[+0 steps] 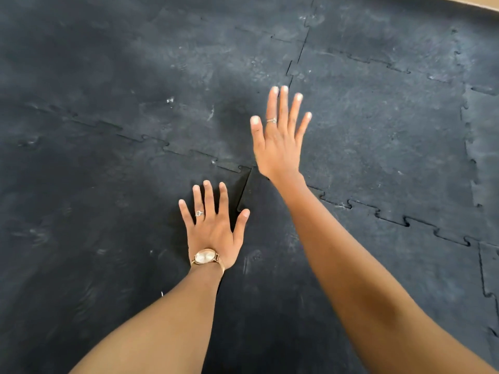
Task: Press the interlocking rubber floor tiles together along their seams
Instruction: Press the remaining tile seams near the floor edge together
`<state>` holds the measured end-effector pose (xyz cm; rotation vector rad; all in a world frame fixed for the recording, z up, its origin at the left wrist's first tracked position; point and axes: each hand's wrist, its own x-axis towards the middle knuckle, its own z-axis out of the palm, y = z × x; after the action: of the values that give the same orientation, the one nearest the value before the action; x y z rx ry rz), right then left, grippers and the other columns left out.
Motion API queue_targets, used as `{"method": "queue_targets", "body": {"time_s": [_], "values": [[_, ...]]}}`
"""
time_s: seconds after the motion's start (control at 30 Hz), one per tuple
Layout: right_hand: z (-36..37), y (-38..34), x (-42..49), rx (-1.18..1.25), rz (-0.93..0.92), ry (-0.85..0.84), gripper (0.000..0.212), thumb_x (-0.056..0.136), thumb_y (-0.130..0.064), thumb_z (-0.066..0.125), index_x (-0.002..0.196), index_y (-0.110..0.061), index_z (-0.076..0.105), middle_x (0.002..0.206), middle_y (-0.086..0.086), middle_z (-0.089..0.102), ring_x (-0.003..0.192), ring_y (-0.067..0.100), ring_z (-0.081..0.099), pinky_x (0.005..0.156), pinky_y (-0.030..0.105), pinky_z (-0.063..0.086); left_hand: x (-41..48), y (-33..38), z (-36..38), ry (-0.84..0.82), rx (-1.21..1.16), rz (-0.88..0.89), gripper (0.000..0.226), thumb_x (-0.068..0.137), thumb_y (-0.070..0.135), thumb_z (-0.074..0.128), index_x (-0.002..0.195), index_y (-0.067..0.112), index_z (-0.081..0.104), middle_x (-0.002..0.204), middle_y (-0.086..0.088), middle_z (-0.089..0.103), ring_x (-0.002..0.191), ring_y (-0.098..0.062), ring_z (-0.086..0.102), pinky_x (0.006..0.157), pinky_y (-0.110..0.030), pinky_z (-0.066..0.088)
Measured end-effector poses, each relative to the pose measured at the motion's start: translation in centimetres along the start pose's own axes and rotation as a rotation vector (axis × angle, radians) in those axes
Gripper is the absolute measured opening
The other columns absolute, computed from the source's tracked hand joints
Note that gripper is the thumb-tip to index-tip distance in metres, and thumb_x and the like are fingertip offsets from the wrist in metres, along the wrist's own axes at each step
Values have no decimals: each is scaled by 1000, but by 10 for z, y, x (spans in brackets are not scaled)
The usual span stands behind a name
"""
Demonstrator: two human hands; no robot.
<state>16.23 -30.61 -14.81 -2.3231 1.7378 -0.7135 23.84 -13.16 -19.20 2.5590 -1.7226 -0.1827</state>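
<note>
Black rubber floor tiles (378, 136) with jigsaw-shaped edges cover the floor. Seams run across the middle and up the centre, meeting near a junction (249, 168). Just below that junction one tile's edge (244, 188) stands raised, leaving a dark gap. My left hand (213, 228), with a ring and a wristwatch, lies flat with fingers spread on the tile just left of the raised edge. My right hand (278, 139), also ringed, is open with fingers spread over the tile beyond the junction; whether it touches the tile is unclear.
A strip of light bare floor (469, 1) shows at the top right corner, beyond the tiles. Further seams (469, 147) run along the right side, some with small gaps. Pale scuff marks dot the tiles.
</note>
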Motion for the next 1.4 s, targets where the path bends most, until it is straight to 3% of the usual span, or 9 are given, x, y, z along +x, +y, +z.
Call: {"method": "queue_targets", "body": {"time_s": [0.17, 0.37, 0.67, 0.77, 0.9, 0.97, 1.1, 1.23, 1.4], "values": [[36, 13, -19, -103, 127, -306, 65, 101, -52, 10, 155, -16, 3, 163, 7, -2, 148, 28, -15, 116, 58, -10, 1, 0, 3, 30, 19, -7, 76, 93, 64, 1, 152, 18, 13, 160, -13, 10, 148, -33, 1, 116, -60, 2], [37, 7, -18, -279, 104, -319, 64, 100, -53, 5, 155, -21, -2, 164, 7, -3, 148, 34, -15, 115, 63, -6, -5, -10, -11, 4, 5, 39, 78, 92, 63, 1, 153, 15, 12, 160, -14, 10, 148, -31, 5, 118, -55, 5], [40, 6, -17, -266, 146, -387, 69, 99, -58, 6, 155, -19, -4, 164, 6, -3, 148, 34, -12, 114, 63, -8, -59, -43, -1, 9, -16, -254, 71, 94, 57, 8, 154, 17, 7, 160, -17, 5, 147, -35, 0, 114, -63, -3], [23, 2, 1, -254, 163, -410, 80, 95, -66, 10, 153, -11, 14, 160, 11, 16, 146, 33, 10, 114, 59, 4, -59, -46, 1, 14, -33, -261, 72, 94, 58, 6, 154, 18, 5, 160, -16, 4, 148, -35, -1, 114, -63, -2], [0, -16, 50, -182, 123, -62, 81, 95, -66, 17, 137, -3, 45, 132, 14, 51, 123, 34, 44, 99, 49, 28, -57, -46, 3, 6, -34, -268, 72, 94, 58, 2, 153, 19, 2, 160, -16, 1, 147, -35, -4, 114, -62, -5], [8, -27, 39, -144, 76, 23, 76, 96, -63, 17, 143, -7, 40, 140, 13, 47, 132, 32, 38, 103, 49, 28, -57, -47, 3, 15, -30, -263, 71, 94, 58, 4, 153, 18, 3, 160, -17, 2, 147, -36, -2, 114, -63, -4], [47, -20, -17, -221, 94, -263, 78, 96, -64, 11, 155, -12, 10, 163, 11, 6, 149, 29, -9, 118, 57, -1, -58, -45, 4, 25, -29, -248, 70, 95, 57, 9, 153, 17, 9, 160, -18, 7, 147, -37, 3, 114, -63, -2], [39, -21, -12, -256, 145, -383, 79, 96, -65, 8, 154, -13, -6, 163, 10, -11, 147, 26, -20, 116, 59, -10, -60, -46, 0, 9, -51, -250, 70, 95, 57, 7, 153, 18, 3, 160, -17, 3, 147, -37, -2, 114, -63, -1], [26, -51, -41, -62, 96, 9, 74, 99, -60, 16, 155, -15, 2, 163, 13, -2, 149, 32, -9, 116, 57, -12, -58, -46, 1, 25, -61, -262, 70, 95, 56, 8, 153, 18, 6, 160, -17, 5, 147, -37, 0, 114, -63, -1]]}}
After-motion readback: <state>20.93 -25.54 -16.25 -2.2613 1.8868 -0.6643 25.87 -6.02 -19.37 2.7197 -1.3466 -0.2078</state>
